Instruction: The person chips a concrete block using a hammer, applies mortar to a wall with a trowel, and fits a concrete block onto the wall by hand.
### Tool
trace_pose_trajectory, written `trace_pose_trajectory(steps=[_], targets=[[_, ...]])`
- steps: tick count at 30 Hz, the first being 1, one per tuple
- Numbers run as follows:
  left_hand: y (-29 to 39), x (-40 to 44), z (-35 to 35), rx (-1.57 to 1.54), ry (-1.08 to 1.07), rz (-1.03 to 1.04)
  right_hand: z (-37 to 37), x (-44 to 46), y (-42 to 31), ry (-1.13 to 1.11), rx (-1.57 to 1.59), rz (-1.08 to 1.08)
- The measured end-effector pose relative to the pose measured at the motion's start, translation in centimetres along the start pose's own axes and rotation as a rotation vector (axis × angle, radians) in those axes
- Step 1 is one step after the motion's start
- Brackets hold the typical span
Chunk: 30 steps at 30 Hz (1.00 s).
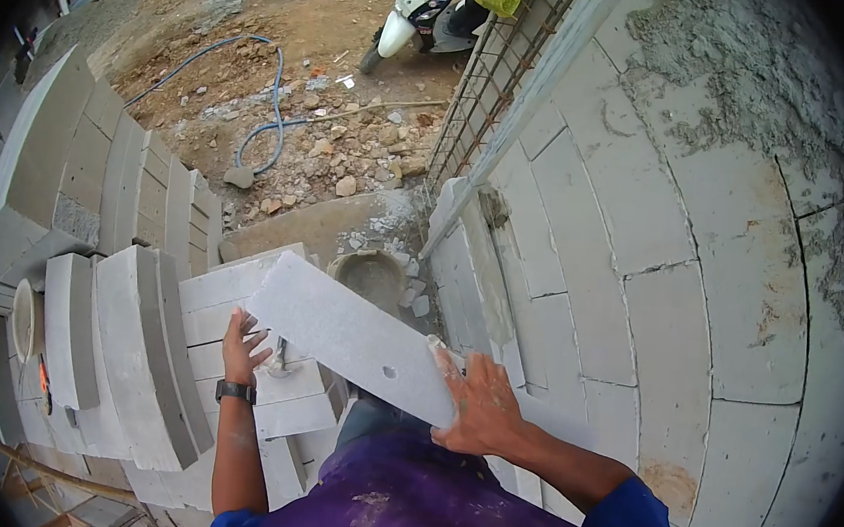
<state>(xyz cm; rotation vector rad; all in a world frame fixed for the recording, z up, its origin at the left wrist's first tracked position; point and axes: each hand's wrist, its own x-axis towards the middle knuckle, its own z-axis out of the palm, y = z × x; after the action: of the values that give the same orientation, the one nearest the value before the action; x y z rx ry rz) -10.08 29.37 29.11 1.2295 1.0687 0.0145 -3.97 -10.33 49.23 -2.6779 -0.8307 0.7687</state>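
Observation:
A long, pale grey lightweight concrete block (356, 333) with a small hole in its face is held tilted in front of my body. My right hand (480, 406) grips it near its right end, with the fingers over the top edge. At the other end, my left hand (242, 350) has its fingers apart beside the block's lower left corner; whether they touch it I cannot tell. A hammer-like metal tool (278, 359) lies on the stacked blocks just right of my left hand, partly hidden by the raised block.
A block wall (678, 316) with rough mortar rises on my right, next to a rebar frame (505, 65). Stacked blocks (134, 339) stand on my left, with a bucket (27, 321). Ahead are a round basin (371, 277), rubble, a blue hose (278, 100) and a scooter (413, 17).

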Motion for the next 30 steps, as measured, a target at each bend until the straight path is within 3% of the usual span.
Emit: trace_pose_trajectory(steps=[6,11,15,18,21,28,30], targets=[[-4.3,-3.3,25.8,-0.348,-0.886,-0.428,-4.2,-6.3,6.7,0.135,0.033,0.581],[-8.5,-5.5,38.4,-0.077,-1.067,-0.435,-3.5,-8.0,13.3,0.303,0.023,0.812],[-10.5,-9.0,42.5,0.210,-1.097,-0.372,-2.0,-5.8,17.7,0.337,0.029,0.885],[-13.0,-12.8,42.9,0.245,-1.284,-0.432,-0.8,-3.1,20.1,0.313,0.011,0.867],[-12.9,-15.2,42.3,0.169,-1.306,-0.544,0.7,0.3,22.4,0.265,0.021,0.905],[-17.1,-6.9,44.1,-0.066,-1.263,-0.602,4.8,8.2,27.1,0.195,-0.020,0.899],[-17.1,-4.1,43.6,-0.135,-1.160,-0.575,5.5,10.6,27.7,0.181,-0.043,0.901]])
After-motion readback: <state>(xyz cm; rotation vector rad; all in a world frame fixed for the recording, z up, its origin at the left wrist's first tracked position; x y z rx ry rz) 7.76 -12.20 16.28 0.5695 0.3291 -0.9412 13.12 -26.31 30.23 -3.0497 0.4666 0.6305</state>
